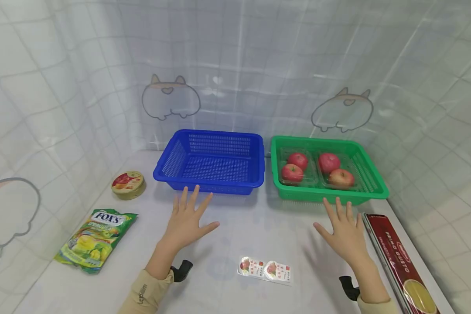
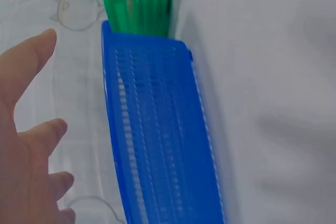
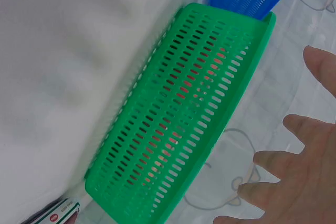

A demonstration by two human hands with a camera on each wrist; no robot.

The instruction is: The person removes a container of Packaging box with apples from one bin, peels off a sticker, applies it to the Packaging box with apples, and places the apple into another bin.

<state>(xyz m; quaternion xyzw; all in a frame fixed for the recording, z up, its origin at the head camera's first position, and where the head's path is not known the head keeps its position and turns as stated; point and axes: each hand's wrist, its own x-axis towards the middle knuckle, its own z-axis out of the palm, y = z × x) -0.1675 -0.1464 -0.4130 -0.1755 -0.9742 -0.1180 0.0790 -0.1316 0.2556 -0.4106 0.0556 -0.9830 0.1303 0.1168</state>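
My left hand (image 1: 183,224) has its fingers spread, holds nothing, and is just in front of the blue basket (image 1: 209,190). With fingers likewise spread, my right hand (image 1: 344,235) is bare of any object, before the green basket (image 1: 318,194). Nothing lies in the blue basket. Red apples (image 1: 292,173) in clear plastic boxes sit inside the green one, two apples to a box. In the left wrist view the left fingers (image 2: 39,136) appear beside the blue basket's side; in the right wrist view the right fingers (image 3: 275,163) appear beside the green basket's side.
At the left lie a green FOX'S candy bag (image 1: 96,240) and a round gold tin (image 1: 127,185). Two joined sticker labels (image 1: 264,270) lie between the hands. A long red spaghetti pack (image 1: 400,261) runs along the right edge. A patterned curtain (image 1: 235,65) hangs around the table.
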